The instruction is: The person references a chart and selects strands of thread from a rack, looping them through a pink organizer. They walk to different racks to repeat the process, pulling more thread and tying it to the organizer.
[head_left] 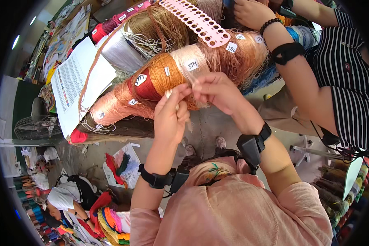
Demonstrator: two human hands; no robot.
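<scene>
Holding a pale thread (168,94) in curled, closed fingers, the left hand (171,115) is raised just in front of the row of skeins, and a loose pale end hangs below it; the right hand (219,92) meets it from the other side, its thumb and forefinger drawn narrow beside the left fingertips, though I cannot tell whether they grip the same strand; right behind the two hands lie a golden-orange skein (162,71) and a cream skein (184,55), each with a white tag; a dark red skein (148,88) and a peach skein (112,102) continue the row to the left, near a printed sheet (76,82); a pink card with rows of holes (201,25) lies across the skeins farther back; at the upper right, a co-worker's hand (252,14), with a beaded bracelet (270,23) at the wrist, reaches over the bundles, well apart from the pale thread.
</scene>
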